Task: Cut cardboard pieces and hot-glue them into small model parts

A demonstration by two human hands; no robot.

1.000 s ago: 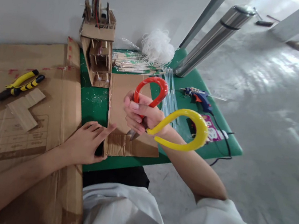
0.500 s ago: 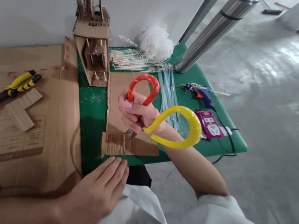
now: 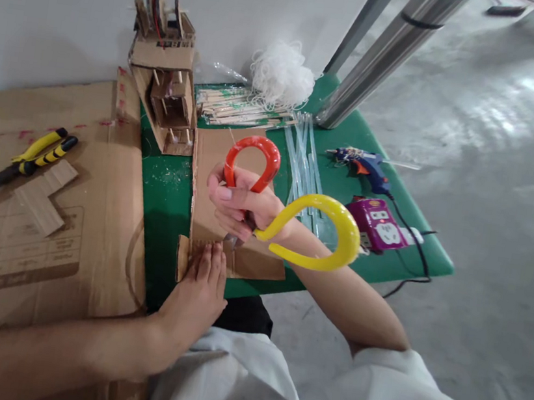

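My right hand (image 3: 246, 207) is wrapped round scissors with a red handle loop and a yellow one (image 3: 348, 237); the blades are mostly hidden beneath it. Below lies a cardboard sheet (image 3: 258, 263) on the green table (image 3: 164, 213). My left hand (image 3: 200, 293) lies flat, fingers stretched out, on the folded strip at the sheet's near left corner, just left of the scissor blades.
Pliers (image 3: 26, 162) and cardboard scraps (image 3: 43, 197) rest on a large cardboard at left. Behind stand a cardboard model (image 3: 172, 96) and a metal post (image 3: 389, 52). A glue gun (image 3: 369, 169), glue sticks (image 3: 304, 159) and purple power socket (image 3: 379, 224) lie at right.
My left hand has moved up and forward from the table's near edge onto the folded cardboard strip. My right hand still holds the scissors in nearly the same place.
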